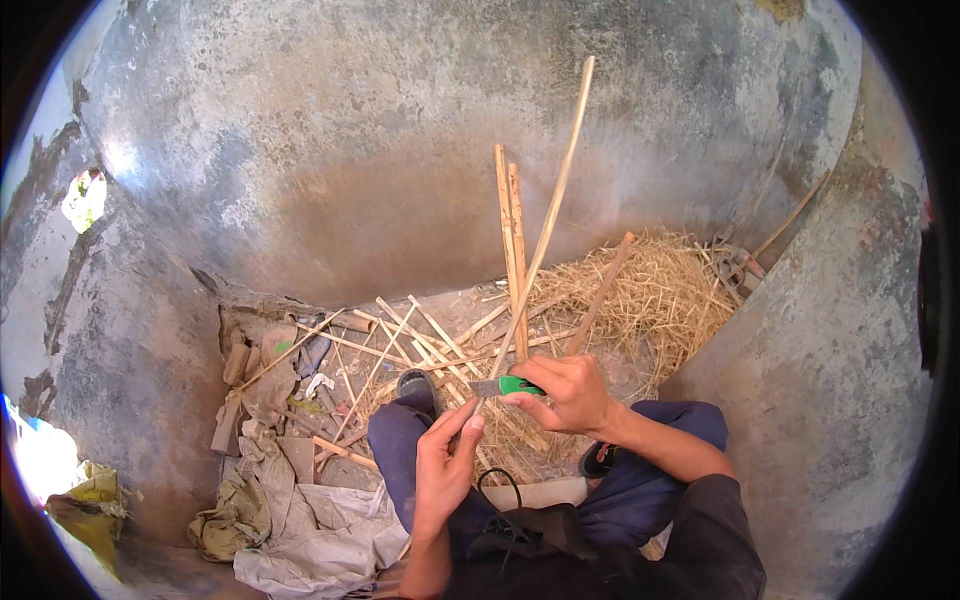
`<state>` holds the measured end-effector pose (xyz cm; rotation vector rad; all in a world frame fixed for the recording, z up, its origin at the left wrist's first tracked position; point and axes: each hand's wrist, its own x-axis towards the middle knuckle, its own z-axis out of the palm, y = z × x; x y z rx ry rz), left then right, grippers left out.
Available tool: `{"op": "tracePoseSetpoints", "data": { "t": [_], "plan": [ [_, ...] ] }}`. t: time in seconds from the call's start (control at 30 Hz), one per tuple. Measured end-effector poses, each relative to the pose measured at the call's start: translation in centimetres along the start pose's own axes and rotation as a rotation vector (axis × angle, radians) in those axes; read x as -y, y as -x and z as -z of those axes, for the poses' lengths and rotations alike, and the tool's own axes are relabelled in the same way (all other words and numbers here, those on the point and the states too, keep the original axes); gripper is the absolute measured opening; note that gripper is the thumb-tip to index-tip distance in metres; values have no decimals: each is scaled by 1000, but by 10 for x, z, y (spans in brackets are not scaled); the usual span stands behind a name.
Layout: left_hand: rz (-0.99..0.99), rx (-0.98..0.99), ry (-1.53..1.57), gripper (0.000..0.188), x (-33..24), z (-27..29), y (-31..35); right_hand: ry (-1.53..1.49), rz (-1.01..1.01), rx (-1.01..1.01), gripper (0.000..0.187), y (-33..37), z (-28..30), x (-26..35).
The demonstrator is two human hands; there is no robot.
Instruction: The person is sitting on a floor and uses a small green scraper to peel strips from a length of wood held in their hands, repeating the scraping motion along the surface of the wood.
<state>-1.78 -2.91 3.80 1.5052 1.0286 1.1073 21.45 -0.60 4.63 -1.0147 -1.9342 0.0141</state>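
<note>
My right hand (568,392) is wrapped round the green handle of a utility knife (520,386), its blade pointing left. The blade touches or lies close against a long pale wooden strip (555,200), which slants up and away toward the far wall. Just below the blade, my left hand (448,455) pinches the strip's near end between thumb and fingers. Both hands are above my bent knees. Beyond them, two more wooden strips (508,240) stand leaning on the wall, with a darker brown stick (602,290) slanting to their right.
A heap of straw-like shavings (650,295) lies at the far right. Several loose strips (400,335) cross on the floor ahead. Crumpled sacks (320,530) and short wood blocks (235,365) are at the left. Grey walls (360,140) enclose the space closely.
</note>
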Motion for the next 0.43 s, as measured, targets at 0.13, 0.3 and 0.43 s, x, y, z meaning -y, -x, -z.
{"op": "tracePoseSetpoints", "data": {
  "t": [0.13,0.3,0.43],
  "plan": [
    [-16,-42,-30,29,-5,-6,-3,36,-12,-7,33,1,1,6],
    [-138,-103,-142,21,-7,-15,-5,101,18,-16,33,4,1,11],
    [-147,-143,-121,20,-6,-23,-4,138,-1,-38,32,2,3,14]
  ]
}}
